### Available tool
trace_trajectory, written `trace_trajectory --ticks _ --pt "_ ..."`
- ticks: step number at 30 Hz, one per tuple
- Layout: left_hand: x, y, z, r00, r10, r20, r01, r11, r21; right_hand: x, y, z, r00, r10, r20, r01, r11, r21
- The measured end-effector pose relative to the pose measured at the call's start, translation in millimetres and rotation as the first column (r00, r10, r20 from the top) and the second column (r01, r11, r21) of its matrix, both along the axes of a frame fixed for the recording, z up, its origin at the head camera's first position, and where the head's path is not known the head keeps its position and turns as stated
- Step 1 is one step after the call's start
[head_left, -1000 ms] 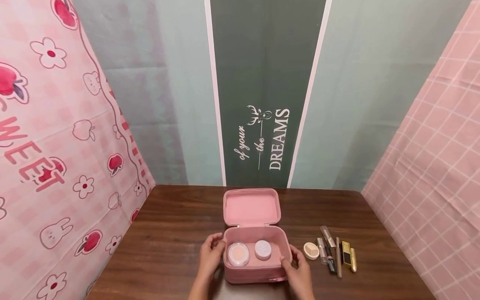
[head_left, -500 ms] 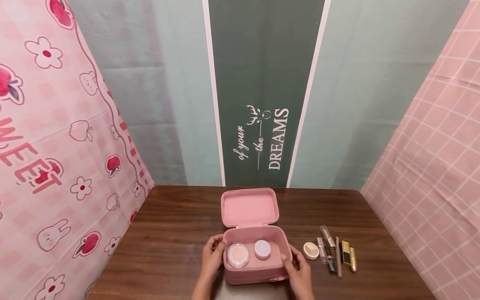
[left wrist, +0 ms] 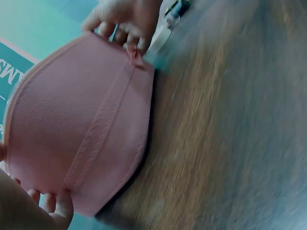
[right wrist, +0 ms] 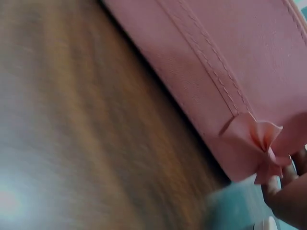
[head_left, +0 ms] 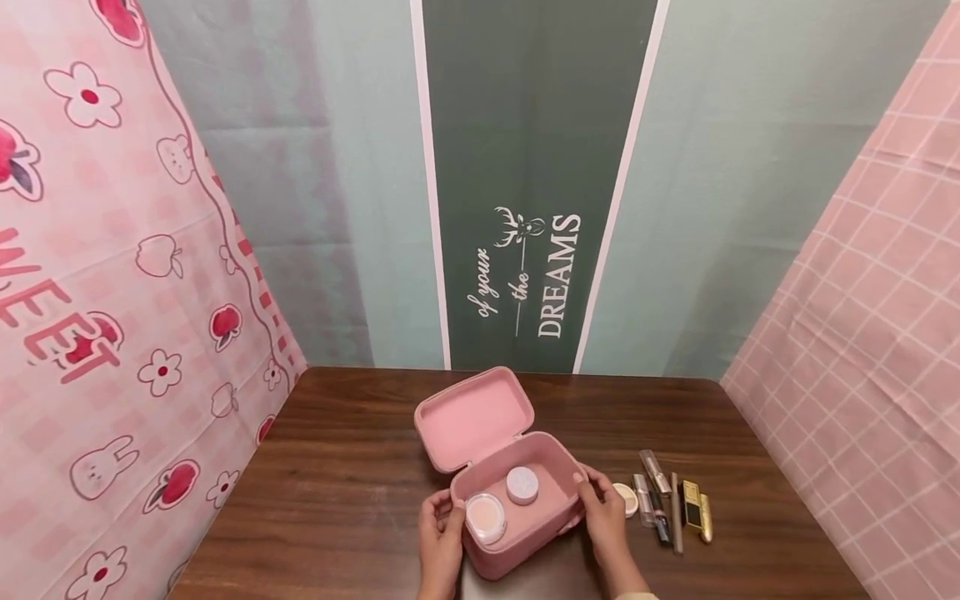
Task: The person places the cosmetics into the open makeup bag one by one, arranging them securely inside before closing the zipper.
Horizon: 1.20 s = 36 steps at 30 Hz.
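A pink cosmetic case (head_left: pixel 525 546) sits turned at an angle near the table's front, its lid (head_left: pixel 476 421) folded back. My left hand (head_left: pixel 441 537) grips its left end, thumb at the rim and fingers outside. At the right end my right hand (head_left: pixel 604 517) holds the case likewise, thumb over the rim. Inside lie a round clear-rimmed compact (head_left: pixel 485 517) in the near left corner and a small white-lidded jar (head_left: pixel 522 485) near the middle. A pink bow (right wrist: pixel 261 136) adorns the case beside my right fingers in the right wrist view.
Right of the case, on the brown wooden table (head_left: pixel 337 467), lie a round cream palette (head_left: pixel 627 498) partly behind my right hand, several clear and dark tubes (head_left: pixel 655 472), a slim brown pencil (head_left: pixel 677 517) and gold-cased cosmetics (head_left: pixel 692 504). Patterned cloths hang around the table.
Both hands have rotated the case counterclockwise: its right end has swung away from me, its left end nearer, and the lid has shifted left. The compact and jar moved with it.
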<state>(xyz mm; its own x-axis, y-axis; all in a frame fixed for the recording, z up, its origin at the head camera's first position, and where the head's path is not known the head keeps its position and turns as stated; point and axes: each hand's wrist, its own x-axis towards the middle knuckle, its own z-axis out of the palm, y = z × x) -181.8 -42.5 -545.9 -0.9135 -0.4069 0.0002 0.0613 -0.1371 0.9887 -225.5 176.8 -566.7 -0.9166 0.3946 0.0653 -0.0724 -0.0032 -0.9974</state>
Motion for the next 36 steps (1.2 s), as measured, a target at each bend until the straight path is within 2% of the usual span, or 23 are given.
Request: trace_trajectory --ticks 3,8,11,16,18,21,25,29,32,36 --pt "5.7 6.4 0.4 1.0 0.01 0.011 -0.01 1.0 0.014 -11.6 6 -1.9 0.999 0.053 -0.003 -0.053 0.997 -0.062" --pt "16.1 19.1 -1.1 0.993 0.093 0.068 -0.092 0.996 -0.019 -25.9 10 -3.4 0.995 0.101 0.005 -0.1 0.992 -0.077" --pt "19.5 25.3 -2.0 0.987 0.136 0.085 -0.134 0.991 -0.027 -31.5 10 -3.8 0.994 0.106 0.002 -0.106 0.991 -0.084" --pt "19.1 27.8 -2.1 0.985 0.155 0.082 -0.152 0.988 -0.039 -35.1 9 -3.6 0.995 0.095 0.007 -0.094 0.99 -0.102" --pt "18.3 27.6 -2.5 0.984 0.155 0.091 -0.151 0.988 -0.041 -34.6 8 -2.1 0.997 0.079 0.011 -0.078 0.995 -0.069" --pt "16.2 25.9 -2.7 0.986 0.133 0.104 -0.13 0.991 -0.042 -34.0 5 2.9 0.999 0.031 0.007 -0.032 0.998 0.06" --pt "14.7 19.8 -3.3 0.991 0.107 0.086 -0.102 0.993 -0.063 -27.7 0 13.1 0.999 -0.046 0.014 0.041 0.962 0.27" --pt "9.3 5.7 -1.8 0.989 0.149 0.009 -0.146 0.979 -0.145 -11.8 -7 25.9 0.999 -0.009 0.04 -0.004 0.949 0.315" --pt "1.3 -10.2 2.9 0.976 0.213 -0.054 -0.22 0.948 -0.23 4.0 -13 32.1 0.999 0.024 0.046 -0.037 0.945 0.325" --pt "-13.0 -35.4 15.7 0.947 0.279 -0.158 -0.316 0.898 -0.306 25.8 -23 36.0 0.999 0.021 0.033 -0.031 0.936 0.35"
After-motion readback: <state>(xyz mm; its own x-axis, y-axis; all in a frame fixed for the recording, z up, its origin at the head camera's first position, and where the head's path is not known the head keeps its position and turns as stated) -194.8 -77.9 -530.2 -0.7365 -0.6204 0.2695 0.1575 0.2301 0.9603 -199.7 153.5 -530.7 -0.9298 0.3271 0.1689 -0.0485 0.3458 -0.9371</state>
